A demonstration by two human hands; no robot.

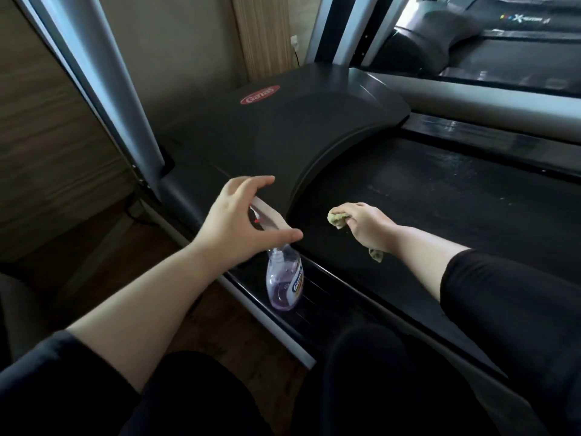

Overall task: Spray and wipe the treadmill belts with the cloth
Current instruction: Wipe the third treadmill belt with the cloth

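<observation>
The left hand (pixel 242 221) was spread, fingers and thumb apart, right over the white trigger head of the spray bottle (pixel 284 278); whether the palm touched it could not be told. The right hand (pixel 366 225) was bunched round the cloth (pixel 336 218), a crumpled yellow-green rag with 1 tail hanging below the wrist, resting on the treadmill belt (pixel 440 199). Below the left hand the bottle stood upright on the glossy black side rail (pixel 317 280). It was clear plastic, pear-shaped, with violet liquid low in it. A careless grab would likely tip it off that narrow, slick rail toward the floor. Beyond the right hand the matte belt showed wet streaks, and ahead of both hands lay the smooth, curved motor cover (pixel 283 127).
</observation>
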